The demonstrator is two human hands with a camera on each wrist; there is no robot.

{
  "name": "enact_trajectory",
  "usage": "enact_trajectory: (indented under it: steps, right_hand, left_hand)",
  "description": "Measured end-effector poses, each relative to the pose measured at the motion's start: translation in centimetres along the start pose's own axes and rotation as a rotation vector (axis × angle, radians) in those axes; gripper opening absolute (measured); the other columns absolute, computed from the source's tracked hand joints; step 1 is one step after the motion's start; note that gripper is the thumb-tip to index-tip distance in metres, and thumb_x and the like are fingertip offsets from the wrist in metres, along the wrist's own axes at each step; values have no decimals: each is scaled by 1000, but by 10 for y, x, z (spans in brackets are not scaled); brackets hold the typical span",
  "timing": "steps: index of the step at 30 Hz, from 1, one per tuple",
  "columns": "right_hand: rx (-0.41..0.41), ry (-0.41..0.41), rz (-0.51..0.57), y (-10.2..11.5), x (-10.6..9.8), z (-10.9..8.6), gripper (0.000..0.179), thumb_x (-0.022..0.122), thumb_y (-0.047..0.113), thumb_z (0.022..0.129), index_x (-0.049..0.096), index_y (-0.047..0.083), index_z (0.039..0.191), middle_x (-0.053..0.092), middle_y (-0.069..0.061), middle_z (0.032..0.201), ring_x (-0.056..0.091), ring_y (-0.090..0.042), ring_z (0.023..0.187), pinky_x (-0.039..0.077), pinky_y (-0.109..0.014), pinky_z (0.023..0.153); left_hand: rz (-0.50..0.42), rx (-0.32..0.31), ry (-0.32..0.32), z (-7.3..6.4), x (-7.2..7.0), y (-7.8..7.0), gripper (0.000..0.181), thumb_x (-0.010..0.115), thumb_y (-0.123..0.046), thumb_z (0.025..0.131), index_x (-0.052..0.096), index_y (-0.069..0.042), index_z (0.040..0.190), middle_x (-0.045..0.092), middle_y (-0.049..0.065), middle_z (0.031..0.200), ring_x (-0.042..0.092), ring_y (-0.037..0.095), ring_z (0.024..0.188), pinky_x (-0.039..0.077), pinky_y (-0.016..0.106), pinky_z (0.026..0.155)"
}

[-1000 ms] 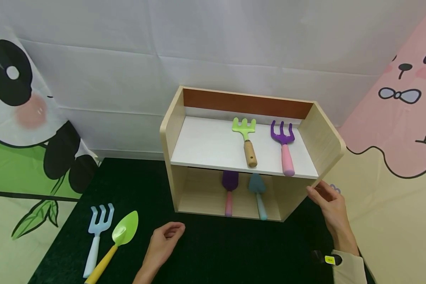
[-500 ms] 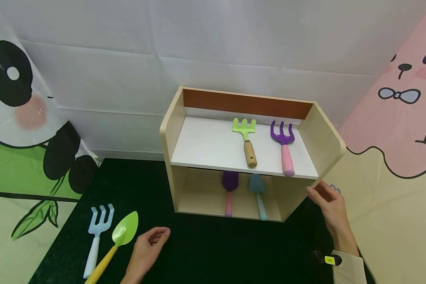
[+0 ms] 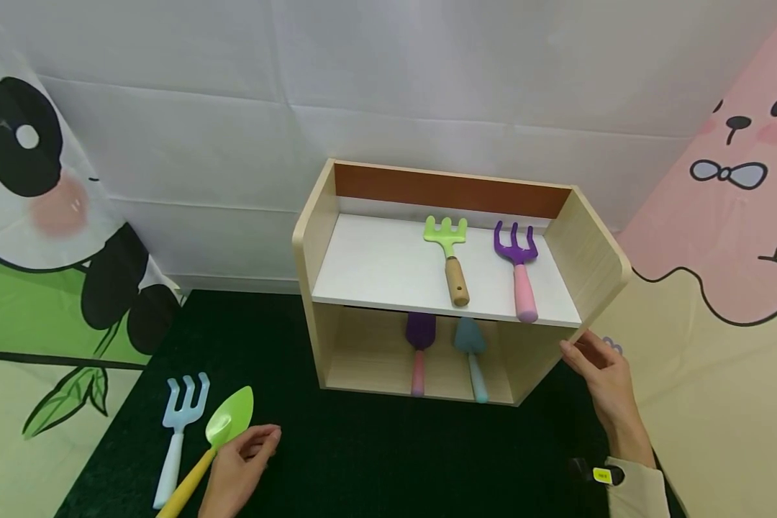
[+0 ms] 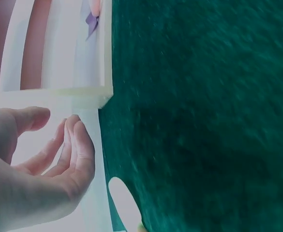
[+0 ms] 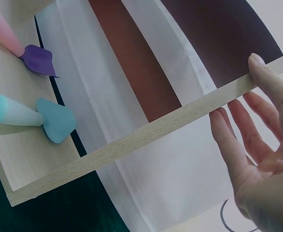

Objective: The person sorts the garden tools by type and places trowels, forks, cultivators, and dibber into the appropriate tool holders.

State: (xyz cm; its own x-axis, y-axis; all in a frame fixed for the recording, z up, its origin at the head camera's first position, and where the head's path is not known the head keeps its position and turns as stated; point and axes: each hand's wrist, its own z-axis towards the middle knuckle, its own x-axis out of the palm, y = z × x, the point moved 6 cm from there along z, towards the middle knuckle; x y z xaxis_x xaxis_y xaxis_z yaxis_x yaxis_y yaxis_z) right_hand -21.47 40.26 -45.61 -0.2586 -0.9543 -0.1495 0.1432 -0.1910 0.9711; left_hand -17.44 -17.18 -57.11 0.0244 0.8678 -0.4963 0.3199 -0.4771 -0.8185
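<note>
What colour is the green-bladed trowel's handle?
Yellow. The trowel handle shows best in the head view.

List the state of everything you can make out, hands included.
Shelf, upright, bearing four tools
Green fork, on upper level, tines rearward
Purple fork, on upper level, tines rearward
Purple trowel, on lower level, handle frontward
Teal trowel, on lower level, handle frontward
Blue fork, lying on cloth
Green trowel, lying on cloth, not gripped
Left hand, empty, fingers loosely curled
Right hand, gripping shelf's right side
</note>
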Motion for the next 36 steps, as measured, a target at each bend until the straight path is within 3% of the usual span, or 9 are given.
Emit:
enact_trajectory:
  steps: [10, 17, 20, 29, 36]
  right_hand:
    - [-15, -4, 10, 0, -3, 0, 47, 66, 15, 102, 57, 10, 147, 63, 11, 122, 66, -1, 105, 52, -15, 89]
    - [-1, -7, 11, 0, -3, 0, 46, 66, 16, 101, 57, 11, 146, 64, 12, 121, 66, -1, 105, 52, -15, 88]
    - [-4, -5, 12, 0, -3, 0, 47, 66, 15, 101, 57, 11, 147, 64, 12, 122, 66, -1, 105, 52, -15, 88]
    - [-15, 6, 15, 1, -3, 2, 45, 65, 14, 102, 58, 12, 146, 63, 11, 124, 66, -2, 107, 53, -16, 89]
    - [-17, 13, 29, 2, -3, 2, 45, 65, 13, 102, 58, 12, 146, 63, 10, 124, 65, -3, 107, 53, -16, 89]
  left_hand:
    - [-28, -56, -52, -2, -18, 23, 35, 61, -21, 104, 64, 5, 128, 71, 18, 112, 69, 23, 91, 60, 32, 70]
    - [-21, -106, -96, -1, -32, 41, 38, 61, -22, 104, 61, 8, 128, 70, 20, 109, 70, 24, 88, 60, 35, 71]
    - [23, -117, -135, -1, -40, 48, 39, 62, -24, 104, 62, 8, 126, 71, 20, 107, 69, 23, 86, 58, 32, 69]
    - [99, -101, -346, -9, -65, 61, 29, 69, -18, 98, 69, 6, 114, 74, 10, 87, 66, 16, 72, 48, 22, 56]
    - [144, -97, -397, -10, -80, 61, 28, 72, -17, 95, 70, 6, 111, 74, 13, 85, 65, 18, 72, 45, 22, 52]
